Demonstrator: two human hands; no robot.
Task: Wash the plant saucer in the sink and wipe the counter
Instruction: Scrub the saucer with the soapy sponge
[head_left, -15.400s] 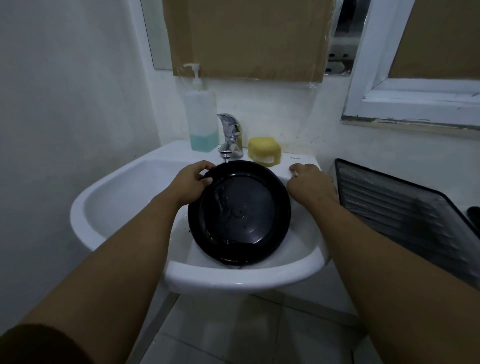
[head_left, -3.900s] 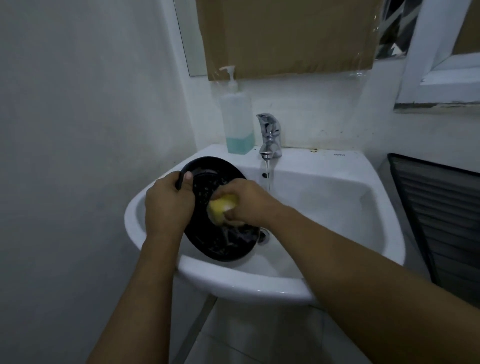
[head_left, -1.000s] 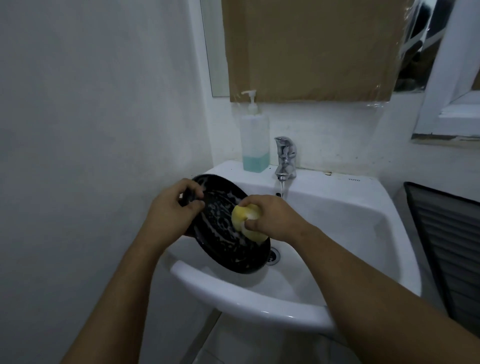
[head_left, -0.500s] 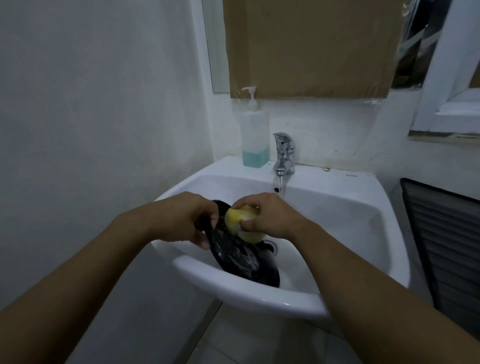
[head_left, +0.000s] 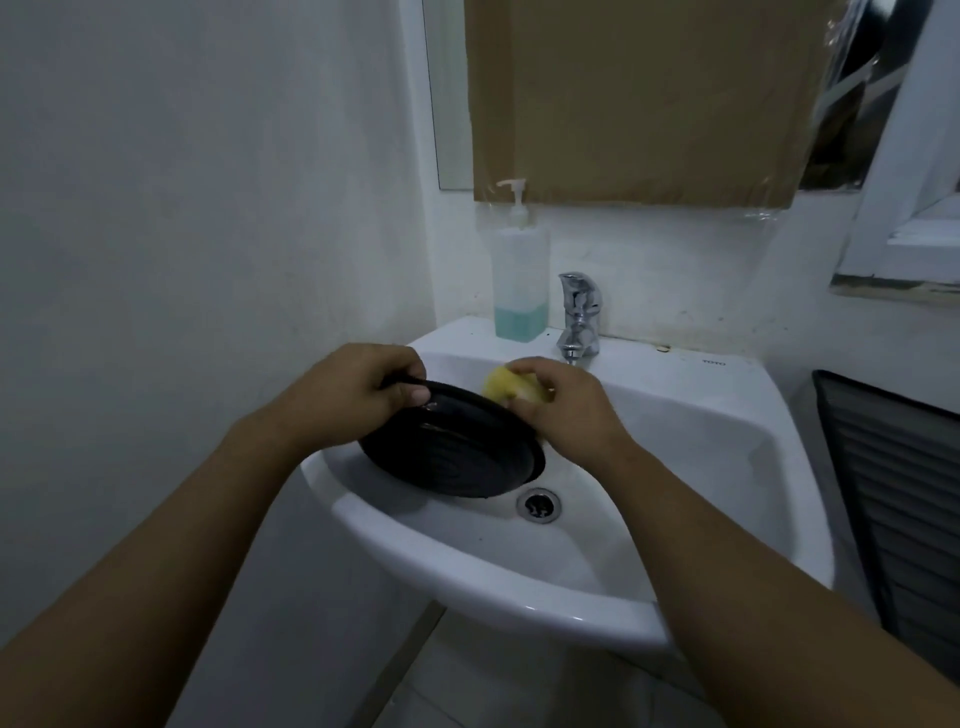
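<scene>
Lying flatter than a moment ago, the saucer (head_left: 452, 457) tilts over the sink (head_left: 467, 566) below the fingers: left hand (head_left: 353, 397) curled round its rim, right hand (head_left: 569, 415) pinching the sponge (head_left: 501, 387) just beside.

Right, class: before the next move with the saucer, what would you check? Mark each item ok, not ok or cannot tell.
1. Left hand has its grip on the saucer rim: ok.
2. Right hand holds the sponge: ok.
3. Saucer is over the sink basin, so drips land inside: ok.
4. Drain is uncovered: ok.
5. Water is running from the tap: cannot tell.
6. Saucer is free of suds: cannot tell.
</scene>
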